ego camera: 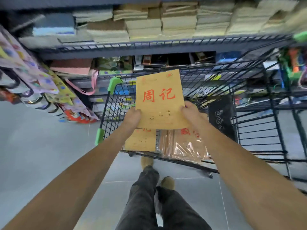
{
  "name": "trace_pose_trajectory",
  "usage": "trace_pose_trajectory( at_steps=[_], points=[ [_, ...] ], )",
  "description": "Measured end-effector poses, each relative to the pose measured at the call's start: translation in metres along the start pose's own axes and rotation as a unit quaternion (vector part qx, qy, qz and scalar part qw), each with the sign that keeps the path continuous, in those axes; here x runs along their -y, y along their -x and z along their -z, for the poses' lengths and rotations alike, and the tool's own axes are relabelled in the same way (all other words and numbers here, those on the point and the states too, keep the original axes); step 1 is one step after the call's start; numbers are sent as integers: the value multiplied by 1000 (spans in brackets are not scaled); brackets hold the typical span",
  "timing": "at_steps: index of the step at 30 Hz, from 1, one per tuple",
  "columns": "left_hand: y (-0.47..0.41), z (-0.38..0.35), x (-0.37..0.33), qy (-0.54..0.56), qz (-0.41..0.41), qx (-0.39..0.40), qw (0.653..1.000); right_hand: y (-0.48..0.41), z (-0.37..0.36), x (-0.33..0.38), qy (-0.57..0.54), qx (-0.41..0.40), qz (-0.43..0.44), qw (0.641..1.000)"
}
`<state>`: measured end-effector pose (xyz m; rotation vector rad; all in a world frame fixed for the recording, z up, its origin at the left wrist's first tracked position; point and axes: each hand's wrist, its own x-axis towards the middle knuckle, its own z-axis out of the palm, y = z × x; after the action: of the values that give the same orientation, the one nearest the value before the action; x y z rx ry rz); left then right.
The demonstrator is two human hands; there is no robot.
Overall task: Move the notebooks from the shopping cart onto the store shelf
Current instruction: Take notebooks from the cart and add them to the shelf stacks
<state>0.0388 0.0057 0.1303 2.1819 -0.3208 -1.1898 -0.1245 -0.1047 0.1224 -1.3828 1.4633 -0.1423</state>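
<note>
Forearms (93, 163) reach forward from the bottom corners of the view, both nearly straight, converging on a tan notebook (160, 100) held up above the shopping cart (106, 103). The left hand (132, 117) pinches the notebook's lower left edge, thumb lying on the front cover and the other fingers hidden behind it. The right hand (191, 114) pinches the lower right edge the same way, thumb on the cover, fingers tucked behind out of sight. The notebook stands nearly upright, cover toward the camera, with two large red characters across its middle and faint lines of print near the bottom; its top edge overlaps the cart's far rim in the view. Below it, on the cart's floor, lie a loose notebook (140, 141) of the same tan colour and, just beside it to the right, a plastic-wrapped bundle (184, 146) of more. The cart's wire walls are black with green corner guards (113, 84), and a black plate (219, 115) with round icons sits on its right side. Beyond the cart runs the store shelf (126, 51), whose upper level carries blurred stacks of pale notebooks (144, 25). Patterned bags (33, 77) hang at the left. Dark trousers (142, 196) and tan shoes (167, 182) stand on grey floor tiles (33, 146) beneath the arms.
</note>
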Motion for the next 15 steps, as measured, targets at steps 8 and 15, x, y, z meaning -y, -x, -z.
trace_pose_trajectory(
  at_steps=[8, 15],
  points=[
    [62, 29, -74, -24, -166, -86, 982, 54, 59, 86, -46, -38, 128, 990],
    [121, 60, -129, -20, -300, -154, 941, 103, 101, 150, -87, -87, 245, 962]
  ],
)
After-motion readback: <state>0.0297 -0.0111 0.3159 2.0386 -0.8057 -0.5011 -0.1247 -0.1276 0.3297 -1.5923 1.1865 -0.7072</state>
